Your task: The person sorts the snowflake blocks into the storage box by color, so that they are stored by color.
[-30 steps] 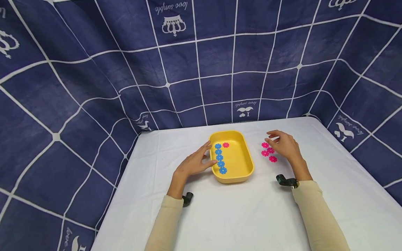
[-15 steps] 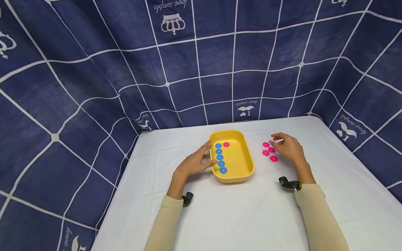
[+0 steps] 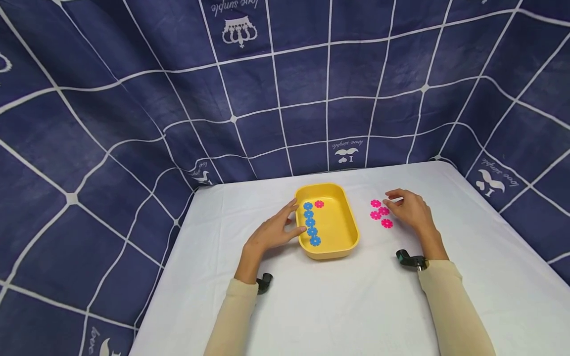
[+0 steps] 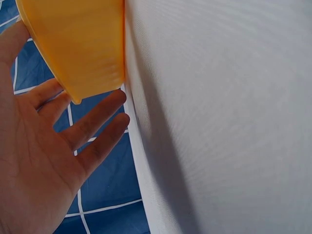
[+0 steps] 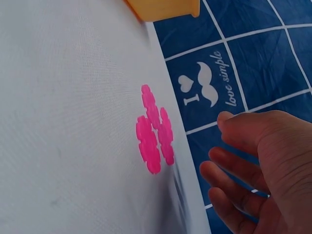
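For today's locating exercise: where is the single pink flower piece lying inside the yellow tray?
In the head view, the pink flower piece lies at the yellow tray's far end, just right of the blue row's top.

tray (image 3: 352, 230): smooth yellow plastic, faint sheen | tablecloth (image 3: 338, 301): matt white woven cloth | backdrop (image 3: 133, 99): matt navy fabric, creased

The navy checked backdrop cloth (image 3: 133, 123) carries white prints. In the right wrist view one square reads "I love simple" (image 5: 207, 87) beside a heart and moustache. In the head view the same words sit upside down over a crown emblem (image 3: 239, 30); smaller prints there look alike, probably.
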`<state>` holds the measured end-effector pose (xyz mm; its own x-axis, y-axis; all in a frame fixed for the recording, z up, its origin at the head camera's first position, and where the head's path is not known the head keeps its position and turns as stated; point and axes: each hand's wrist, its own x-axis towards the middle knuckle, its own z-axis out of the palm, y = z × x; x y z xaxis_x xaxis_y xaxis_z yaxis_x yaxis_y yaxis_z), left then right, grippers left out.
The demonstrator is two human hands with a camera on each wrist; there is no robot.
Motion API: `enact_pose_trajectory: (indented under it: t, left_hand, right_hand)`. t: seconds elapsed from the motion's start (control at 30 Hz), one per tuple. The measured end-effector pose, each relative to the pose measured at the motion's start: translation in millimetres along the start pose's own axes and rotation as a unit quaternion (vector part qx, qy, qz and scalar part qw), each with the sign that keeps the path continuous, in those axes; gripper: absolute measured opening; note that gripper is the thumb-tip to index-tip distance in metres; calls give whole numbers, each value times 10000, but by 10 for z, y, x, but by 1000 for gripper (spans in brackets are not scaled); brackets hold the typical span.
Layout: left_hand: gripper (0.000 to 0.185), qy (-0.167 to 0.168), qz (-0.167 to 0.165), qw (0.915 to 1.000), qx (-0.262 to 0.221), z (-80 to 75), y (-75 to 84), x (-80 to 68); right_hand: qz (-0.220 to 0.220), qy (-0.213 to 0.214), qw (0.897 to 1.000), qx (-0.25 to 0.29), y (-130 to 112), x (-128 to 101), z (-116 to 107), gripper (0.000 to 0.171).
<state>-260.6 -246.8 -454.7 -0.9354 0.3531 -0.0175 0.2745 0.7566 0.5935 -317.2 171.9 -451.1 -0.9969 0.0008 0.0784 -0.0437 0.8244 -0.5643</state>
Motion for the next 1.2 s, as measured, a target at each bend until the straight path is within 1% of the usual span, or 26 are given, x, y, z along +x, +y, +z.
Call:
enact_pose_trajectory:
  t: [0.3, 0.6, 0.73, 0.97, 1.1, 1.2]
  left_hand:
    - [91, 20, 139, 9999, -18, 12, -50, 45]
    - [86, 45, 247, 9996, -93, 16, -55, 64]
    - [86, 56, 209, 9997, -109, 18, -57, 64]
    - [88, 64, 94, 9999, -87, 26, -56, 76]
    - [89, 88, 36, 9999, -118, 19, -38, 77]
    - [90, 78, -39, 9999, -97, 18, -28, 75]
  right_hand:
    - [28, -37, 10000, -61, 41, 12, -13, 42]
    - [72, -126, 9998, -150, 98, 10, -44, 43]
    - [108, -245, 9995, -151, 112, 16, -55, 44]
    - [72, -647, 9978, -155, 120, 25, -80, 40]
    - [42, -838, 9962, -226, 120, 39, -48, 38]
    - [26, -912, 9955, -261, 119, 48, -19, 40]
